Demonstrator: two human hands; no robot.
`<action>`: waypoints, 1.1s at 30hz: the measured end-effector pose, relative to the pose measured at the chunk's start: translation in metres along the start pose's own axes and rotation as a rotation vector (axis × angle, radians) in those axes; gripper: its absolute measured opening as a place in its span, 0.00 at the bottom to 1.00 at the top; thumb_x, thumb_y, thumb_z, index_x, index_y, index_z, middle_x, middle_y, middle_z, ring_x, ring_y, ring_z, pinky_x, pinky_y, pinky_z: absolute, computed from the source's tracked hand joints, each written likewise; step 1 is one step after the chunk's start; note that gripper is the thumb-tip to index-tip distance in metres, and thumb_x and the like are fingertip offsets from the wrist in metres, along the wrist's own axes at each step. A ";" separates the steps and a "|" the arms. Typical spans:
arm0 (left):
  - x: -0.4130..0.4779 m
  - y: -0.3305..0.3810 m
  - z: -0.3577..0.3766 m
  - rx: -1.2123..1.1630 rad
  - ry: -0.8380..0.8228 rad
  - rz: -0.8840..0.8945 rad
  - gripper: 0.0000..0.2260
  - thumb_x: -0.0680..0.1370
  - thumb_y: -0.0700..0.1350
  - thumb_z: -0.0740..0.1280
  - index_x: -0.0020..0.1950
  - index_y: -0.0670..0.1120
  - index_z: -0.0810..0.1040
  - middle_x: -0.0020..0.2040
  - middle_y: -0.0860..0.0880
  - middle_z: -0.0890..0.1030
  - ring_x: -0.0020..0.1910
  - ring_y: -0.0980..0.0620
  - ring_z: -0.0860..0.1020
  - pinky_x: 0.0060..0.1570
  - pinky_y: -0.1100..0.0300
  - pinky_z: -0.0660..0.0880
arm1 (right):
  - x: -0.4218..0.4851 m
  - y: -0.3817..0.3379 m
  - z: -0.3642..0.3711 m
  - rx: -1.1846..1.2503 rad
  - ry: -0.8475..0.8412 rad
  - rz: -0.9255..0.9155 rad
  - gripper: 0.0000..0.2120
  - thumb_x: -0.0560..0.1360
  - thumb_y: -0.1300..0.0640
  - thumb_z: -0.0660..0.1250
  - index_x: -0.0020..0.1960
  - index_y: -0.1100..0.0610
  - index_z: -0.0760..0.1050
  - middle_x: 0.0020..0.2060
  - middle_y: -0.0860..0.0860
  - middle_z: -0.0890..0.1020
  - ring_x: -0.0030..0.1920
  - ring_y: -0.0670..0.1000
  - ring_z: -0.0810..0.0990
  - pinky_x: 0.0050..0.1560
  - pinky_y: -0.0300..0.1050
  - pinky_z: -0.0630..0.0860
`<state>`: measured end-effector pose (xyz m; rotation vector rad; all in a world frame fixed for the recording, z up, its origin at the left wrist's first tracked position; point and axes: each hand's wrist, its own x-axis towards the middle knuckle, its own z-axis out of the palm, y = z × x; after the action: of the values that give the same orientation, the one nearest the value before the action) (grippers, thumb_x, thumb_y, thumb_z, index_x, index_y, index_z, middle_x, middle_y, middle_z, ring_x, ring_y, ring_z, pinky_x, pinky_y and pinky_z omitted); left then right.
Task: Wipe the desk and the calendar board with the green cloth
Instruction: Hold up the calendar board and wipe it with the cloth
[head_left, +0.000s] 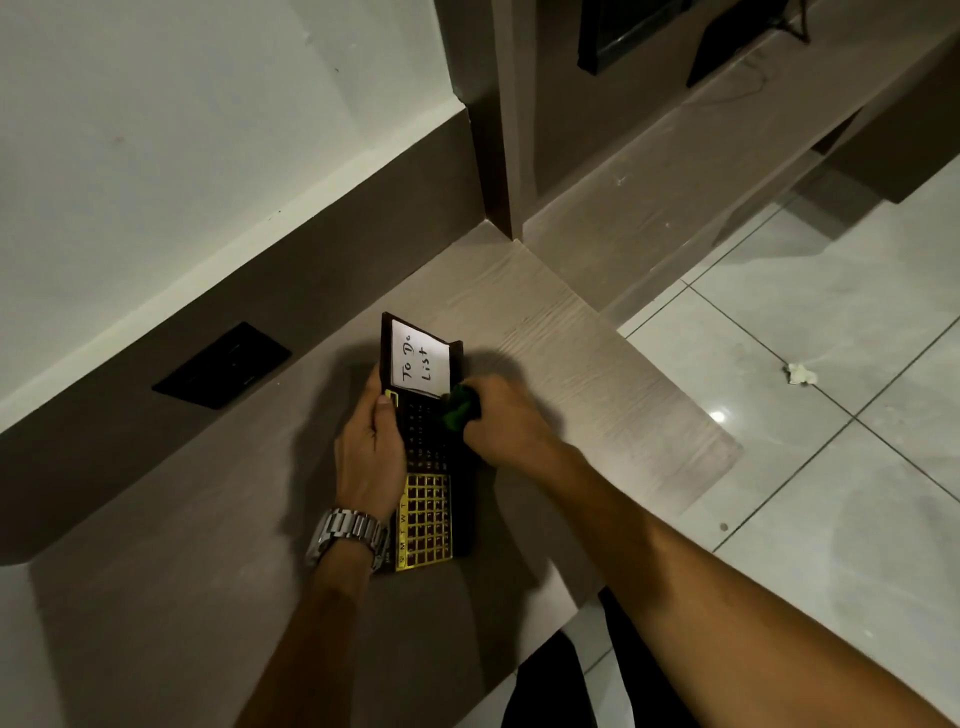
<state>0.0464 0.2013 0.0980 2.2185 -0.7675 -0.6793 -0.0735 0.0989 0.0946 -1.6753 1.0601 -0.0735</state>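
A dark calendar board (428, 467) with a yellow grid at its near end and a white "To Do List" card at its far end lies on the pale wooden desk (597, 374). My left hand (369, 452), with a metal watch on its wrist, grips the board's left edge. My right hand (506, 421) is shut on the bunched green cloth (460, 408) and presses it on the board's dark middle part, just below the white card.
A black socket plate (223, 364) sits in the brown wall panel behind the desk. The desk's right edge drops to a glossy tiled floor (831, 467) with a crumpled white scrap (800, 373). Dark objects stand on a farther counter (675, 140).
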 end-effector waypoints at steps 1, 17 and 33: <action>-0.002 0.001 0.001 -0.002 -0.006 0.006 0.17 0.83 0.53 0.51 0.71 0.65 0.65 0.46 0.64 0.77 0.37 0.64 0.79 0.34 0.65 0.70 | 0.001 0.002 -0.001 0.003 -0.002 0.035 0.19 0.73 0.68 0.68 0.63 0.58 0.78 0.54 0.55 0.83 0.51 0.52 0.83 0.45 0.45 0.82; -0.006 0.003 0.003 0.006 -0.006 0.016 0.18 0.83 0.51 0.50 0.73 0.63 0.62 0.52 0.54 0.79 0.38 0.60 0.76 0.33 0.63 0.69 | 0.023 0.010 -0.023 0.014 -0.324 0.177 0.16 0.71 0.66 0.68 0.58 0.56 0.75 0.42 0.51 0.80 0.41 0.49 0.81 0.38 0.41 0.81; -0.003 0.002 0.004 -0.008 -0.014 0.051 0.19 0.84 0.48 0.51 0.74 0.58 0.62 0.39 0.54 0.79 0.22 0.63 0.72 0.20 0.74 0.66 | 0.047 0.019 -0.040 0.122 0.211 0.166 0.10 0.73 0.61 0.70 0.54 0.63 0.77 0.44 0.57 0.83 0.44 0.54 0.85 0.36 0.45 0.83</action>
<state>0.0410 0.2007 0.0976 2.1817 -0.8248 -0.6723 -0.0775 0.0380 0.0745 -1.4869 1.3230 -0.2064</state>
